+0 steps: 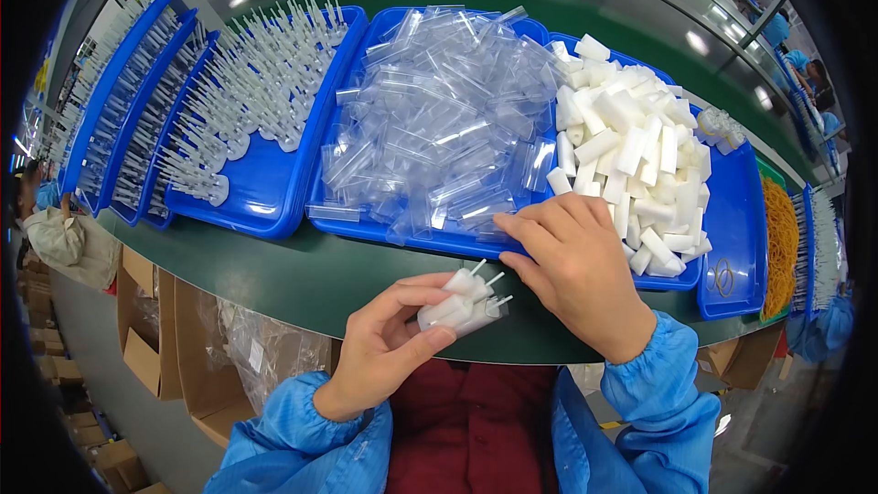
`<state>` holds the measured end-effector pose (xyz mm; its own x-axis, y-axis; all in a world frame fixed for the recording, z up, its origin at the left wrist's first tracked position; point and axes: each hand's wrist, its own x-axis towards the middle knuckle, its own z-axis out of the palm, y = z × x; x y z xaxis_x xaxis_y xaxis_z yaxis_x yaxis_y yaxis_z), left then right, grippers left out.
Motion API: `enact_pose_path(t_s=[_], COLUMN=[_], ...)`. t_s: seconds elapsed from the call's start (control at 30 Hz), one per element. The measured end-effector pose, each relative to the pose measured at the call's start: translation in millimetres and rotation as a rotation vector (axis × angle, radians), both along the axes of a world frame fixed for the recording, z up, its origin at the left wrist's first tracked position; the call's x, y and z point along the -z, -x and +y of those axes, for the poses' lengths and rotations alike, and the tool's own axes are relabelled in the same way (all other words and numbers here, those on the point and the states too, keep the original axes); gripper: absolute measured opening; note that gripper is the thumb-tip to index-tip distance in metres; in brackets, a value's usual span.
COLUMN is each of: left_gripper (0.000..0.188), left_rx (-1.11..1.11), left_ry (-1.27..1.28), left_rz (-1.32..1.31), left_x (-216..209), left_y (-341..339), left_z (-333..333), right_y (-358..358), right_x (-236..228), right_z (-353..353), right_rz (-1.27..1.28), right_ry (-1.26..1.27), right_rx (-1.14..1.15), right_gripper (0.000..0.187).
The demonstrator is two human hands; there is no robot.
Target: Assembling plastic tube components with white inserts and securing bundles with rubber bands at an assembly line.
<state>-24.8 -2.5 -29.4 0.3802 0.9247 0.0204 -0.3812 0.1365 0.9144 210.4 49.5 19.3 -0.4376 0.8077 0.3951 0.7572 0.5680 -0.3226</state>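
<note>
My left hand (389,338) is closed around a small bunch of white foam pieces with thin pale rods (455,304) sticking out toward the right. Some of the bunch looks wrapped in clear plastic. Just beyond it, my right hand (576,265) reaches over the front rim of a blue tray (393,236) heaped with clear plastic sleeves (439,119). Its thumb and index finger are apart at the rim, with nothing visible between them. The other right fingers lie next to a pile of white foam pieces (631,146) in the neighbouring tray.
At the left, several blue trays (265,206) carry upright white stemmed parts (274,64). To the right lie a blue tray (727,220) with a few rubber bands and a heap of orange rubber bands (779,247). Cardboard boxes (197,357) stand below the green table (347,265).
</note>
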Motion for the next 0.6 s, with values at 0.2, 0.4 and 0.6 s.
enact_pose_path(t_s=[0.2,0.4,0.6], left_gripper=[0.032,0.028,0.027], left_rx=[-0.015,-0.099,-0.102], left_ry=[-0.008,-0.083,-0.114], left_rz=[0.039,0.085,0.109], left_x=[-2.3,-4.0,-7.2], left_y=[-9.2,-16.1,-26.0], left_z=[-0.4,-0.3,-1.8], right_y=[-1.2,5.9,12.3], right_x=[-15.8,-16.0,1.4], right_z=[9.5,-20.9,-53.9], right_rz=[-0.106,0.861,1.058], right_ry=[0.184,0.512,0.541], right_rx=[-0.058,0.16,0.131], right_gripper=[0.037,0.046,0.043])
